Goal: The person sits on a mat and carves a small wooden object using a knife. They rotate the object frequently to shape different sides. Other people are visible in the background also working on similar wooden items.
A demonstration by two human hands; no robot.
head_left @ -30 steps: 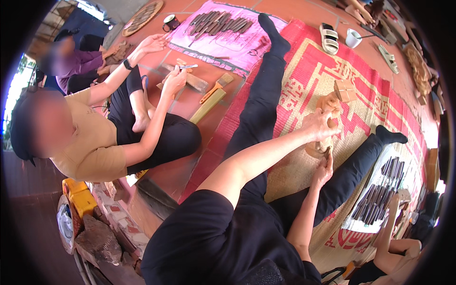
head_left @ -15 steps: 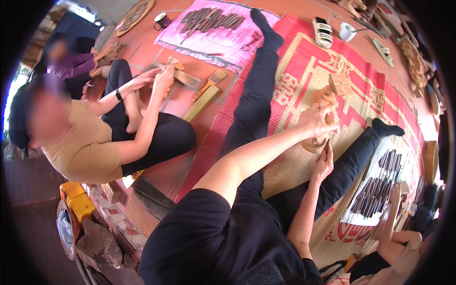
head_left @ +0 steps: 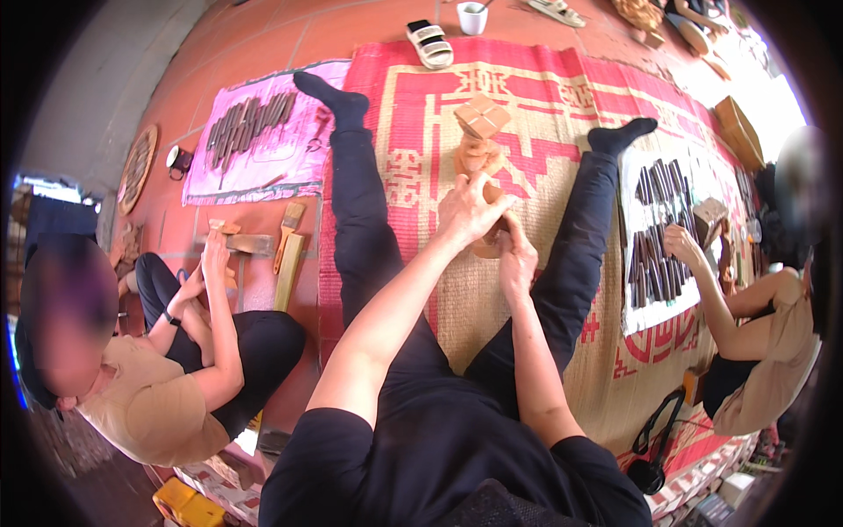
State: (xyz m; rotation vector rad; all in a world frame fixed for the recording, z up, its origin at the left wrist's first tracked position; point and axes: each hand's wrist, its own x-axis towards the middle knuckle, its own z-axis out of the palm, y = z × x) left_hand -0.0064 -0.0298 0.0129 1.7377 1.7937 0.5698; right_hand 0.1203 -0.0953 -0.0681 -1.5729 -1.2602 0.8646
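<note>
A carved light-wood figure [head_left: 479, 156] with a square block at its far end [head_left: 482, 116] lies on the mat between my outstretched legs. My left hand [head_left: 470, 209] is closed over the near part of the carving, its thumb reaching toward the right. Just to the right and nearer, my right hand [head_left: 516, 256] is closed with its fingers against the wood. It grips what looks like a thin dark tool, mostly hidden by the fingers.
A red and straw-coloured mat [head_left: 421, 263] lies beneath me. Many dark carving tools rest on a pink cloth [head_left: 255, 180] at left and a white cloth [head_left: 645, 318] at right. People sit on both sides; a brush [head_left: 288, 230] and a wood strip [head_left: 288, 274] lie at left.
The view has swung to the right, so the scene has shifted leftward. My hands stay together at the carving. The person at right has come further into view.
</note>
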